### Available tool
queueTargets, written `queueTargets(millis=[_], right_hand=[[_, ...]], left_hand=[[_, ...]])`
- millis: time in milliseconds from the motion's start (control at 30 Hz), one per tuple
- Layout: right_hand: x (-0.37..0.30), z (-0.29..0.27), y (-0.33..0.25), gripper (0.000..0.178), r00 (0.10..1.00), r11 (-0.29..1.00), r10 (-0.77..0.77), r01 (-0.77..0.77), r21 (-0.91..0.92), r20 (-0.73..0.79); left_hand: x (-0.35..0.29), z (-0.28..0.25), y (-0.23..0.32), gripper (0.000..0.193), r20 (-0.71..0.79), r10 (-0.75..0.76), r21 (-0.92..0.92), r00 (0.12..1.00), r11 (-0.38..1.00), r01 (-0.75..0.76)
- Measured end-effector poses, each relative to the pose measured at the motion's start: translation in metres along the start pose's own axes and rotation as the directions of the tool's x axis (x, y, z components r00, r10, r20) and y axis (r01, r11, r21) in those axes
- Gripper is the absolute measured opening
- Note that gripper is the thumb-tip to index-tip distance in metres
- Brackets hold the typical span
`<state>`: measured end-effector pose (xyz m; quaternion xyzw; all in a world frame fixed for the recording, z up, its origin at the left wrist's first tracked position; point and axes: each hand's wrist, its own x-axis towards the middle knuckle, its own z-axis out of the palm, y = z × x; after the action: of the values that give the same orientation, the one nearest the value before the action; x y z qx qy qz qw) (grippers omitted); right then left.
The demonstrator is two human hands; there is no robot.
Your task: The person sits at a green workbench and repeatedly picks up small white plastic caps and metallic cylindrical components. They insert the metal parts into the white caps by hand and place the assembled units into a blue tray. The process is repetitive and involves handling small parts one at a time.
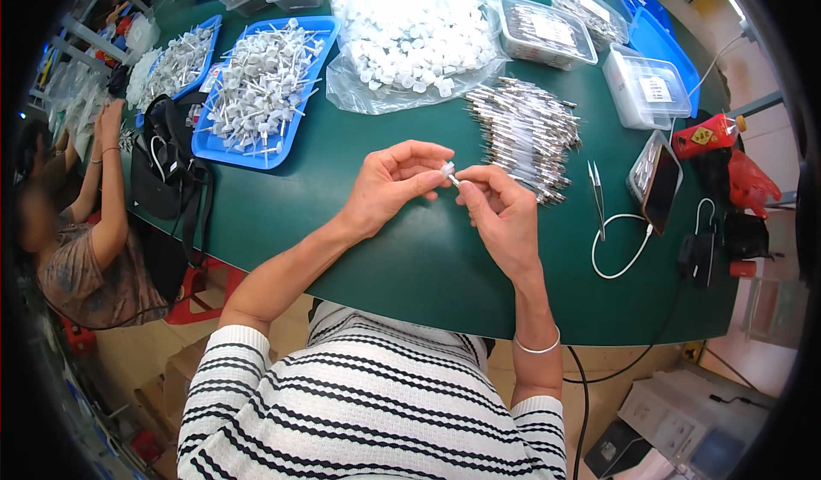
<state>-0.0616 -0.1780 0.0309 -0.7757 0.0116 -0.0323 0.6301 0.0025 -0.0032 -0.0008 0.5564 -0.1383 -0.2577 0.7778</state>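
My left hand (395, 182) pinches a small white plastic cap (448, 169) between thumb and fingers. From the right, my right hand (500, 211) grips a thin metal pin (456, 181) whose tip meets that cap. Both hands are close together above the green table. Just right of them lies a wide heap of slim metal rods (526, 134), stacked in rows. Beyond my hands, a clear plastic bag (376, 95) spills out many loose white caps (410, 57). At the left, a blue tray (248, 157) is piled with capped pins (265, 82).
Tweezers (596, 198) and a white cable (611, 273) joined to a phone (662, 191) lie at the right. Clear boxes (547, 31) line the far right. A black bag (167, 176) rests at the left edge, near another person (94, 258) working at the table.
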Motion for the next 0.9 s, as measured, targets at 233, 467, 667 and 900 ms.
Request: queueTargets(millis=[233,467,667,900], right_hand=[[0.001,-0.001,0.005,0.014,0.99,0.94,-0.139,0.141,-0.31,0.029],[-0.002,0.001,0.004,0.01,0.982,0.932,-0.184,0.184,-0.311,0.031],[-0.003,0.001,0.007,0.007,0.98,0.931,-0.194,0.194,-0.308,0.03],[-0.003,0.004,0.008,0.007,0.976,0.928,-0.218,0.215,-0.304,0.024]], left_hand=[[0.0,0.003,0.001,0.029,0.012,-0.083,-0.016,0.997,0.996,0.083],[0.002,-0.002,0.003,0.025,0.018,-0.107,0.007,0.994,0.994,0.107],[0.0,0.0,0.003,0.024,0.011,-0.075,0.003,0.997,0.997,0.075],[0.0,0.0,0.0,0.021,0.01,-0.068,-0.021,0.998,0.997,0.068]])
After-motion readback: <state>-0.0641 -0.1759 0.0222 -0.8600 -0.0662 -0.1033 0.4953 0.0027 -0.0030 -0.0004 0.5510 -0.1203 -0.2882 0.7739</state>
